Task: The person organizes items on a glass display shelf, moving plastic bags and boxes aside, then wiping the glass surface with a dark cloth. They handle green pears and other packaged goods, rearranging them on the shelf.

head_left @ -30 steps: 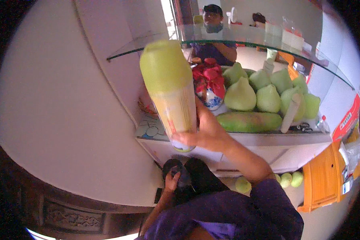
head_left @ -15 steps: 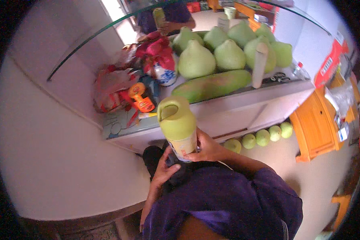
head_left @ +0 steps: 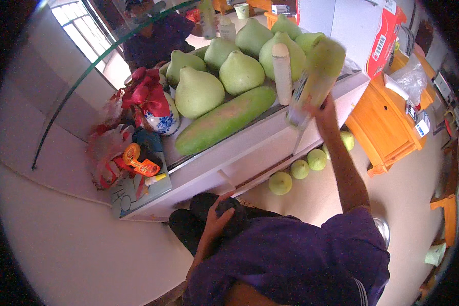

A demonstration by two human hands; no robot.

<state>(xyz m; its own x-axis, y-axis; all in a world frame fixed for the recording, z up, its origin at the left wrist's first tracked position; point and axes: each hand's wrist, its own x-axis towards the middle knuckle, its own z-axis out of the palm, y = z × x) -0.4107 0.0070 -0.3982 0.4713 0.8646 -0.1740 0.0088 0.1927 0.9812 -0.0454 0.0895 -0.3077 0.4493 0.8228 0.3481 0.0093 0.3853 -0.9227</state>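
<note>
My right hand (head_left: 320, 108) is wrapped round the lower part of a yellow-green bottle (head_left: 321, 66) with a wide cap and a pale label. Tilted and smeared by motion, the bottle is in front of the shelf's right end, by a pale slim upright tube (head_left: 282, 71). Low over my lap, my left hand (head_left: 219, 218) is closed round a dark, rounded thing (head_left: 230, 206) whose kind I cannot make out. On the shelf (head_left: 209, 176) stand several pale green gourds (head_left: 199, 92), with a long green melon (head_left: 227, 121) lying in front of them.
At the shelf's left are a blue-and-white jar (head_left: 164, 121) under red cloth, plastic bags (head_left: 104, 153) and an orange item (head_left: 140, 162). A glass edge (head_left: 76, 104) curves above. More round gourds (head_left: 280, 183) line the floor near an orange wooden cabinet (head_left: 385, 127).
My right hand has carried the bottle up and right, away from my left hand, toward the shelf's right end. My left hand stays low with the dark thing. The view has shifted right.
</note>
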